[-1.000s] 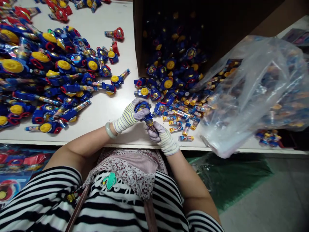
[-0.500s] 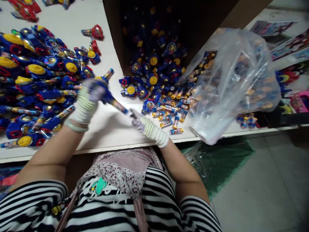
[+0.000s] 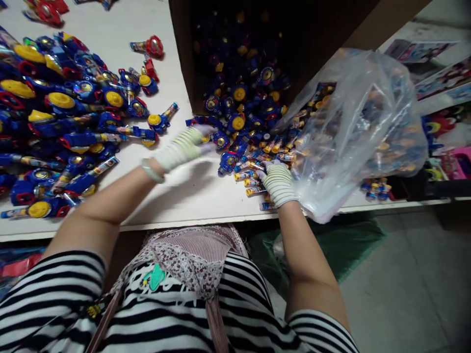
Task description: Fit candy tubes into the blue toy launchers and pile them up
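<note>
**Tubes (image 3: 251, 182) and toys (image 3: 228, 161) within reach again, a joined piece let go**

The tubes lie loose on the counter (image 3: 195, 196), short and printed, most with yellow or blue ends. The right hand (image 3: 278, 180) has come down on them; half a second ago it was bare of anything and well to their left. Its fingertips are lost among the tubes, so I cannot tell whether they have clamped on one.

Just left of and behind the tubes are the blue toys, spilling from the dark mouth of the box (image 3: 182, 63). The left hand (image 3: 186, 147) has swung back to their near left edge. Thumb and fingers look parted around a toy there, but blur hides whether they have closed on it.

A moment ago the left hand was carrying a toy with a tube fitted towards the heap (image 3: 62, 105) on the left. That piece is no longer in either hand; it probably now lies at the heap, though I cannot pick it out from the others. I read this as a changeover: one piece set aside, both hands returned to the loose parts.

Farther out, the clear bag (image 3: 353, 127) slumps right of the loose tubes with more inside, and red toys (image 3: 153, 46) sit beyond the heap.
</note>
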The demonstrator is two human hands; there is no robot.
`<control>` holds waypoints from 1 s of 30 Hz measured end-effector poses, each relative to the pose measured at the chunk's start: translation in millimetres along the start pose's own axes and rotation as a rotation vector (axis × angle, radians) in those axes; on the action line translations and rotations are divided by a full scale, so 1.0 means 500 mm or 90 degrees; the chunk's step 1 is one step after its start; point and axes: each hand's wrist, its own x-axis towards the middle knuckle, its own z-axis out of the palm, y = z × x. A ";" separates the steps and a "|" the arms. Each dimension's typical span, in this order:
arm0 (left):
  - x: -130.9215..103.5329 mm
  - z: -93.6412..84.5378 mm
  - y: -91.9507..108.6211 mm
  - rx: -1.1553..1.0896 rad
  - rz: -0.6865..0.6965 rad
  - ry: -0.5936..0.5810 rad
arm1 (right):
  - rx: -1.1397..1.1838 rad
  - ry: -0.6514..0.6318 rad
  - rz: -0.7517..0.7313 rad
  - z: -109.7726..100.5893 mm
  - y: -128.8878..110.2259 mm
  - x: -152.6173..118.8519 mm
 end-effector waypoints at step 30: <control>-0.078 0.050 -0.114 -0.534 0.153 -0.037 | 0.291 0.059 -0.161 0.032 -0.205 -0.105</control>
